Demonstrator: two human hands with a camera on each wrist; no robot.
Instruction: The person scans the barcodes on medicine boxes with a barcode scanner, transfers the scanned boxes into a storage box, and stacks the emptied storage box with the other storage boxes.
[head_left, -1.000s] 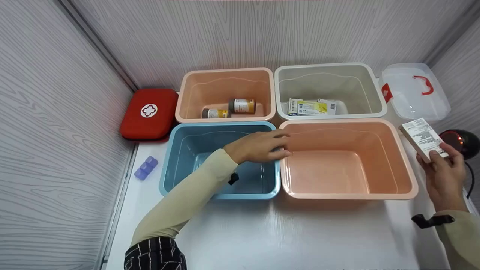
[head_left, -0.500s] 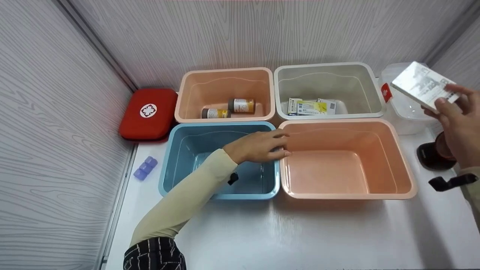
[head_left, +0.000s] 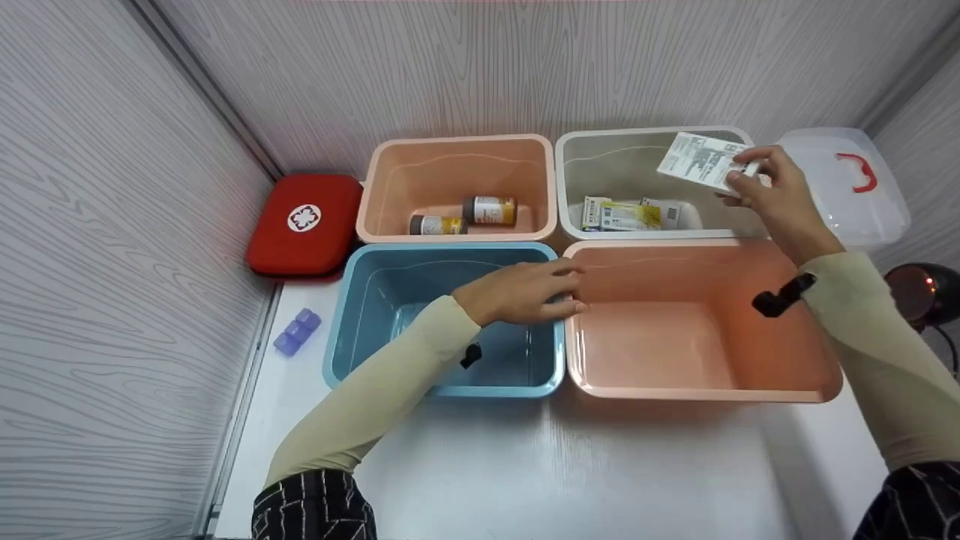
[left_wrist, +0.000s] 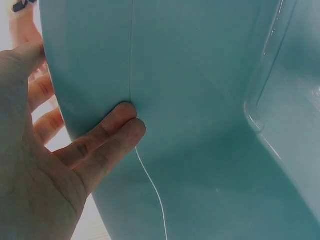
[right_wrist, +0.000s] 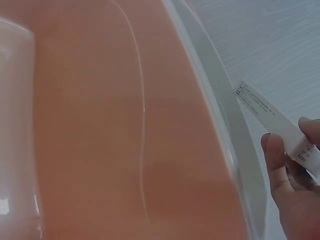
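My right hand (head_left: 780, 191) pinches a flat white medicine box (head_left: 703, 160) with printed text, held tilted above the off-white bin (head_left: 652, 135). In the right wrist view the thumb and fingers hold the box (right_wrist: 272, 117) by one end. Several medicine boxes, one with a yellow panel (head_left: 631, 217), lie in that bin. My left hand (head_left: 521, 292) rests on the rim between the blue bin (head_left: 442, 391) and the front peach bin (head_left: 701, 393). Two of its fingertips (left_wrist: 132, 127) touch the blue bin's inner wall; other fingers lie beyond the rim.
Two brown bottles with orange labels (head_left: 493, 211) lie in the rear peach bin (head_left: 457, 142). A red first-aid case (head_left: 304, 225) and a purple pill organizer (head_left: 298, 332) are at the left. A clear lidded box (head_left: 847, 180) and a black device with a red light (head_left: 926, 292) stand right.
My right hand has carried the medicine box from the right side, up and left, to above the off-white bin. The left hand stays where it was.
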